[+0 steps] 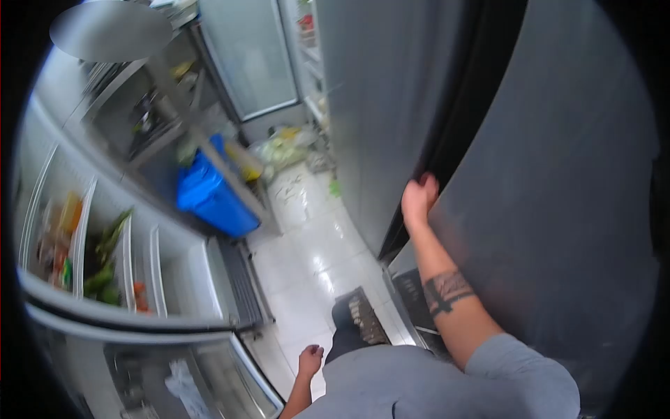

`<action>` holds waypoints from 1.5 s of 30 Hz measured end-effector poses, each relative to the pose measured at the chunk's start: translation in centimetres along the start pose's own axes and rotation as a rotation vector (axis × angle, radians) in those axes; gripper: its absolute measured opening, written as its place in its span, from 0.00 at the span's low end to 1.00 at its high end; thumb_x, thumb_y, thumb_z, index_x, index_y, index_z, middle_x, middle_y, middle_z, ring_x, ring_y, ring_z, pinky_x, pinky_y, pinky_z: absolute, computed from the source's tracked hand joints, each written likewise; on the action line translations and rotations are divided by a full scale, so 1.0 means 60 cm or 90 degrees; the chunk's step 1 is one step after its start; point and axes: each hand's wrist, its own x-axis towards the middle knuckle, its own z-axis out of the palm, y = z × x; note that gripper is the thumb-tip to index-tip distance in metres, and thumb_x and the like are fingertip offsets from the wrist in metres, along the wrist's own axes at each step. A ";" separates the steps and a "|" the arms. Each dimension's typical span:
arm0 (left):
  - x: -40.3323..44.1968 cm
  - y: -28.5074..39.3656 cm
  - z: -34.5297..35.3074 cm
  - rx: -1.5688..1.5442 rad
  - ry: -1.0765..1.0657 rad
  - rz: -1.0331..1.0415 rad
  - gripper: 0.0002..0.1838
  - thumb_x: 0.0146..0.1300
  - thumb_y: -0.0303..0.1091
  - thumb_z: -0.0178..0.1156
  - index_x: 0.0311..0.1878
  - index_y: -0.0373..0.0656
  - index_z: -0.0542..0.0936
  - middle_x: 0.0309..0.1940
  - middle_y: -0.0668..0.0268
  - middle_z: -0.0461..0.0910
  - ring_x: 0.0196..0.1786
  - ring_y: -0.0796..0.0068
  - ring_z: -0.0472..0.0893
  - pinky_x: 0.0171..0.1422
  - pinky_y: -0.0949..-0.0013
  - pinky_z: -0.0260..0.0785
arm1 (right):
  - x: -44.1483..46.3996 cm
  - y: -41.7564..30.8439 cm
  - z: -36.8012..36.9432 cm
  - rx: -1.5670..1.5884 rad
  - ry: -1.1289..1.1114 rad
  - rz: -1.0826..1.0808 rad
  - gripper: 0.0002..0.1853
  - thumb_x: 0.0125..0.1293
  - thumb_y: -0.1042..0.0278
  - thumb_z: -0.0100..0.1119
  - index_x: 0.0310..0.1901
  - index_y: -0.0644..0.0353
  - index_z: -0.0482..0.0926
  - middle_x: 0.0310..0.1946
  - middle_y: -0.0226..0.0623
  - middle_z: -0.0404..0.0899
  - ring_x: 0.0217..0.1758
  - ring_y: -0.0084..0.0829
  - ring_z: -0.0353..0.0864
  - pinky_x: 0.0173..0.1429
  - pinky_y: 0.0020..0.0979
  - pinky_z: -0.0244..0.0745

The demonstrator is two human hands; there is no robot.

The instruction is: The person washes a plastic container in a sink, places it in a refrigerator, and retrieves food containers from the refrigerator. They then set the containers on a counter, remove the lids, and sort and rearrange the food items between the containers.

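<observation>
My right hand [420, 197] reaches forward to the dark edge of a large grey door [551, 181], its fingers curled at the gap beside a second grey door panel [370, 119]. My left hand [311, 359] hangs low beside my body, fingers curled, near an open glass door [230, 370]. Whether it holds anything is too small to tell. On the left stands an open refrigerator with white shelves [157, 272]. Leafy greens [105, 272] and packed items [56, 241] lie on them.
A blue bin [216, 192] stands under a metal rack [164, 133]. Bags of greens [283, 148] lie on the tiled floor [307, 255] before a glass-door cooler [248, 56]. A dark mat [366, 318] is by my feet.
</observation>
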 end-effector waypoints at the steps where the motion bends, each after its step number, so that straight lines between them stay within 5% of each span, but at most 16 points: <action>1: 0.080 0.044 -0.011 0.046 0.013 0.114 0.23 0.70 0.46 0.65 0.57 0.36 0.84 0.45 0.50 0.89 0.46 0.57 0.89 0.55 0.58 0.80 | -0.001 0.013 0.004 -0.023 0.030 -0.032 0.15 0.64 0.72 0.54 0.50 0.68 0.82 0.51 0.57 0.83 0.60 0.56 0.80 0.66 0.47 0.73; 3: 0.172 0.246 -0.075 0.139 0.003 0.231 0.23 0.70 0.46 0.65 0.58 0.37 0.83 0.48 0.49 0.88 0.50 0.51 0.89 0.58 0.57 0.80 | -0.028 -0.017 -0.011 0.018 0.000 0.005 0.10 0.62 0.79 0.53 0.41 0.68 0.83 0.36 0.48 0.87 0.42 0.45 0.85 0.53 0.41 0.78; 7: 0.332 0.483 -0.141 0.073 -0.027 0.323 0.33 0.65 0.41 0.70 0.70 0.39 0.73 0.50 0.49 0.88 0.49 0.52 0.89 0.58 0.56 0.80 | -0.070 -0.038 -0.031 0.126 -0.417 -0.036 0.13 0.66 0.87 0.48 0.36 0.66 0.84 0.31 0.35 0.86 0.40 0.24 0.85 0.50 0.29 0.80; 9: 0.363 0.537 -0.160 0.104 -0.060 0.402 0.39 0.62 0.39 0.73 0.74 0.40 0.68 0.51 0.48 0.87 0.48 0.53 0.88 0.57 0.56 0.80 | -0.051 -0.060 -0.017 0.194 -0.378 -0.063 0.13 0.67 0.87 0.47 0.37 0.67 0.84 0.32 0.35 0.85 0.39 0.25 0.85 0.50 0.29 0.81; 11: 0.391 0.571 -0.203 0.224 -0.212 0.291 0.45 0.59 0.38 0.75 0.76 0.40 0.64 0.53 0.45 0.86 0.47 0.52 0.88 0.58 0.56 0.79 | -0.037 -0.092 -0.005 0.368 -0.328 -0.026 0.15 0.70 0.88 0.44 0.40 0.69 0.84 0.35 0.36 0.85 0.39 0.26 0.85 0.50 0.29 0.82; 16: 0.467 0.531 -0.285 0.067 -0.049 0.261 0.44 0.55 0.33 0.78 0.73 0.35 0.67 0.55 0.47 0.86 0.51 0.54 0.90 0.57 0.59 0.80 | 0.044 -0.250 0.086 0.429 -0.260 -0.120 0.09 0.73 0.81 0.53 0.45 0.65 0.84 0.41 0.32 0.86 0.43 0.23 0.83 0.52 0.27 0.78; 21: 0.588 0.488 -0.370 -0.030 0.031 0.272 0.32 0.53 0.27 0.80 0.61 0.32 0.77 0.51 0.52 0.88 0.50 0.58 0.90 0.57 0.61 0.80 | 0.218 -0.468 0.185 0.165 -0.033 -0.438 0.09 0.67 0.70 0.66 0.47 0.62 0.85 0.44 0.43 0.87 0.49 0.37 0.87 0.55 0.34 0.80; 25: 0.675 0.490 -0.439 -0.077 -0.001 0.279 0.18 0.54 0.26 0.78 0.49 0.37 0.86 0.45 0.55 0.90 0.48 0.62 0.88 0.57 0.60 0.78 | 0.412 -0.618 0.198 -0.118 0.206 -0.646 0.14 0.63 0.65 0.64 0.48 0.60 0.85 0.47 0.44 0.87 0.53 0.49 0.85 0.62 0.44 0.77; 29: 0.767 0.482 -0.498 0.105 0.045 0.331 0.19 0.57 0.32 0.77 0.50 0.37 0.86 0.46 0.57 0.89 0.51 0.59 0.87 0.61 0.59 0.76 | 0.559 -0.726 0.217 -0.619 0.178 -0.438 0.18 0.60 0.70 0.59 0.53 0.58 0.86 0.55 0.47 0.86 0.59 0.49 0.84 0.64 0.47 0.77; 33: 0.853 0.466 -0.507 -0.042 0.106 0.377 0.19 0.61 0.38 0.73 0.51 0.37 0.85 0.45 0.55 0.89 0.50 0.54 0.87 0.64 0.57 0.74 | 0.648 -0.744 0.239 -0.851 0.074 -0.291 0.21 0.60 0.73 0.57 0.55 0.59 0.86 0.56 0.48 0.86 0.59 0.49 0.85 0.62 0.47 0.80; 34: 0.909 0.412 -0.491 0.125 0.148 0.356 0.20 0.65 0.40 0.70 0.55 0.38 0.84 0.44 0.56 0.87 0.50 0.55 0.86 0.56 0.55 0.79 | 0.659 -0.750 0.241 -0.896 0.050 -0.276 0.21 0.61 0.73 0.56 0.56 0.60 0.85 0.56 0.48 0.86 0.59 0.49 0.85 0.62 0.47 0.81; 36: 0.930 0.435 -0.475 0.118 -0.224 -0.258 0.21 0.68 0.43 0.67 0.60 0.43 0.83 0.45 0.58 0.86 0.52 0.57 0.86 0.45 0.55 0.83 | 0.669 -0.755 0.247 -0.939 0.023 -0.259 0.21 0.61 0.73 0.56 0.57 0.60 0.85 0.57 0.48 0.85 0.59 0.49 0.86 0.61 0.47 0.81; 37: 0.905 0.456 -0.457 0.110 -0.336 -0.258 0.20 0.71 0.45 0.63 0.62 0.49 0.84 0.46 0.58 0.84 0.50 0.59 0.87 0.34 0.57 0.83 | 0.670 -0.756 0.249 -0.945 0.020 -0.276 0.21 0.62 0.74 0.55 0.57 0.61 0.85 0.56 0.50 0.85 0.59 0.50 0.86 0.61 0.48 0.81; 40: 0.927 0.510 -0.316 0.481 -0.622 0.379 0.22 0.74 0.51 0.57 0.59 0.45 0.85 0.54 0.50 0.84 0.52 0.52 0.85 0.58 0.54 0.78 | 0.675 -0.737 0.238 -0.928 0.084 -0.334 0.22 0.64 0.73 0.54 0.59 0.61 0.80 0.56 0.53 0.83 0.61 0.52 0.83 0.63 0.48 0.79; 43: 0.791 0.841 -0.254 0.350 -0.547 0.625 0.27 0.77 0.55 0.52 0.57 0.39 0.82 0.55 0.51 0.83 0.61 0.47 0.80 0.68 0.53 0.71 | 0.670 -0.734 0.232 -0.876 0.169 -0.433 0.20 0.66 0.71 0.55 0.60 0.61 0.76 0.55 0.55 0.82 0.62 0.56 0.80 0.63 0.50 0.76; 45: 0.710 1.039 -0.249 0.061 -0.592 0.602 0.20 0.77 0.42 0.60 0.63 0.38 0.78 0.61 0.53 0.82 0.61 0.56 0.84 0.65 0.59 0.75 | 0.661 -0.734 0.225 -0.844 0.195 -0.475 0.18 0.68 0.70 0.55 0.58 0.61 0.75 0.55 0.55 0.81 0.61 0.58 0.79 0.62 0.52 0.75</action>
